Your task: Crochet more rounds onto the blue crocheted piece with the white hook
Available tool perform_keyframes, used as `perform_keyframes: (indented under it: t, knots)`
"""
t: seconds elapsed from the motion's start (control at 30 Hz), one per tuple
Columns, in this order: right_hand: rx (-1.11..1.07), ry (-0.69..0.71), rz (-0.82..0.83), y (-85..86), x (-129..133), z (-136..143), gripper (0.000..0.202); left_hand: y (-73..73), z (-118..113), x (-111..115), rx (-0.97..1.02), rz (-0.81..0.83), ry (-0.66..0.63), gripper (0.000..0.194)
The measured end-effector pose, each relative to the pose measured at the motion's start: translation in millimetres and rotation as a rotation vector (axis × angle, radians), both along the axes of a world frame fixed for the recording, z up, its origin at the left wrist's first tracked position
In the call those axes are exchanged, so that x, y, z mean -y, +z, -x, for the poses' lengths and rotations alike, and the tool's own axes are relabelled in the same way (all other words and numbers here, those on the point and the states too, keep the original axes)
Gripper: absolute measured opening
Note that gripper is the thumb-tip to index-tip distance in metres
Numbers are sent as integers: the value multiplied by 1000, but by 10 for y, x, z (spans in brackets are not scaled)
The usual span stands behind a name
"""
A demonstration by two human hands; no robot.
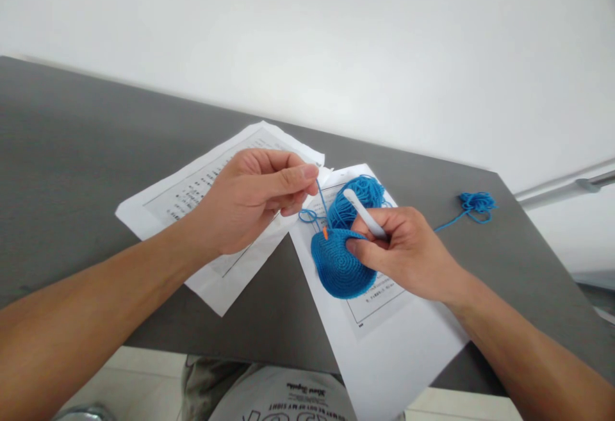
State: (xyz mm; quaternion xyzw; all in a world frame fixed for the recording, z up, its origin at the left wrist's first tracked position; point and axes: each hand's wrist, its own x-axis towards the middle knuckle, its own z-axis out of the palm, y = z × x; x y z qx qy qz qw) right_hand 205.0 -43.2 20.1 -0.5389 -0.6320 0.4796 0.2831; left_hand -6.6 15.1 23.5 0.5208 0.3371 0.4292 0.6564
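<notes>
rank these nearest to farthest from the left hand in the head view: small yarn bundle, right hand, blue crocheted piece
From the left hand:
1. blue crocheted piece, just to its right
2. right hand, gripping that piece's right side
3. small yarn bundle, far right on the table

head-worn view, forward and down, close

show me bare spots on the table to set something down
Bare table lies left of the left sheet, and between the small yarn tangle and right forearm. Crowded: the middle, with left hand, right hand, crocheted piece, big yarn bundle, right sheet.
</notes>
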Motion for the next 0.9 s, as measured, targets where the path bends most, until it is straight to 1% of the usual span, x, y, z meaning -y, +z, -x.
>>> perform_keyframes:
  t: [0.1, 0.27, 0.43, 0.57, 0.63, 0.7, 0.73, 0.77, 0.8, 0.83, 0.87, 0.9]
  knots:
    - [9, 0, 2, -5, -3, -1, 33, -3, -8, -18, 38, 1, 79, 22]
    - [-12, 16, 41, -11, -19, 0, 33, -9, -20, -40, 103, 35, 173, 33]
    - [-40, 12, 76, -10, -25, -19, 32, -3, -18, -47, 156, 61, 254, 32]
    - [-74, -6, 111, -3, -31, -24, 34, -28, -23, -85, 118, 70, 304, 32]
    - [-100, -14, 117, 0, -40, -21, 33, -65, -22, -99, 69, 27, 333, 29]
    - [-118, -17, 129, -4, -47, -21, 31, -104, -16, -81, -27, -127, 412, 16]
    - [-121, -15, 137, -9, -50, -24, 30, -118, -12, -55, -92, -258, 473, 15]
    - [-118, -13, 146, -17, -50, -28, 30, -125, -9, -18, -185, -423, 531, 22]
    - [-114, -13, 157, -27, -50, -35, 31, -126, -7, 27, -287, -552, 536, 28]
    - [-113, -14, 170, -37, -49, -44, 30, -121, -9, 77, -339, -684, 533, 30]
    - [-117, -15, 181, -49, -48, -53, 29, -113, -15, 127, -341, -817, 514, 29]
    - [-133, -18, 191, -59, -47, -62, 29, -104, -25, 171, -347, -903, 463, 27]
